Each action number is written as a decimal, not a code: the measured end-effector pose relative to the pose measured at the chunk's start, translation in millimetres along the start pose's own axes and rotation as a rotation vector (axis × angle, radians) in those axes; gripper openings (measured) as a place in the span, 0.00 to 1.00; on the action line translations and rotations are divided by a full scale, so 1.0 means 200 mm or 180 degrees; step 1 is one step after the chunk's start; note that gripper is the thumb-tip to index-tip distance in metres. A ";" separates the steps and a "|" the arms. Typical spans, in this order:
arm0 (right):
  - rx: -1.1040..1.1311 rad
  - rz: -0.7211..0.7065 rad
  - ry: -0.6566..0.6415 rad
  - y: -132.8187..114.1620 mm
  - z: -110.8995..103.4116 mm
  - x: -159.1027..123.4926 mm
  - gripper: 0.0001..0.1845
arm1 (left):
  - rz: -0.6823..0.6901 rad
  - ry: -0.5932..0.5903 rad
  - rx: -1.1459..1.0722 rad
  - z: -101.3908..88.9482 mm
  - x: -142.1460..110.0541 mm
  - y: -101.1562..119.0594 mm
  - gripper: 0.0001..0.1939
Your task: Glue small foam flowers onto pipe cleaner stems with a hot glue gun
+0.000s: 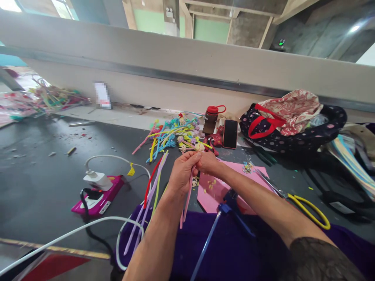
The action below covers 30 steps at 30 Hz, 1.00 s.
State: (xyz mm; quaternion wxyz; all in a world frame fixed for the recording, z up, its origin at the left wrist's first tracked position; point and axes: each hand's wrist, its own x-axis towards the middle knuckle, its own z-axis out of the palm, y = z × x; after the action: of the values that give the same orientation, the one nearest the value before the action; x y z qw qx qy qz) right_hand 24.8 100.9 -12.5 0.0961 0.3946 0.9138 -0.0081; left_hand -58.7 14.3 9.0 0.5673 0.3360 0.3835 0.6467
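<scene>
My left hand (183, 171) is closed around thin pink pipe cleaner stems (187, 201) that hang down below it. My right hand (207, 162) presses against the left at the fingertips, its fingers closed on the top of the same stems. A pale cream flower (199, 146) shows just above the fingers; whether it is joined to the stems I cannot tell. Red, lilac and yellow-green pipe cleaners (154, 191) lie left of my left hand. Under my right forearm is a pink sheet (213, 187) with small clippings, and a blue glue gun (233, 201) partly hidden.
Yellow-handled scissors (307, 207) lie on the right. Behind are a colourful pipe cleaner pile (166, 138), a bottle (210, 121), a phone (230, 134) and a dotted bag (281, 144). A magenta power strip (108, 199) with cables lies left. Purple cloth (216, 246) covers the front.
</scene>
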 end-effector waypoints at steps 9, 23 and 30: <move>0.0420 -0.0187 0.0424 0.00 -0.06 -0.07 0.13 | -0.0015 0.0021 -0.0096 -0.01 0.00 0.00 0.11; 0.1039 0.0373 0.1069 0.41 -0.01 -0.22 0.16 | -0.0122 0.0122 -0.0015 0.01 -0.02 0.02 0.12; 0.0653 0.1811 0.0876 1.05 0.02 -0.38 0.21 | -0.0203 0.0157 0.0100 0.03 -0.02 0.02 0.12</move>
State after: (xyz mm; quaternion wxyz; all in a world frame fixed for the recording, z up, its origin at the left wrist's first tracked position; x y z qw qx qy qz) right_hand 227.9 191.1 9.1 -0.0700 0.6390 0.7657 -0.0196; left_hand -55.1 9.9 15.6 0.5727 0.3165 0.4180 0.6302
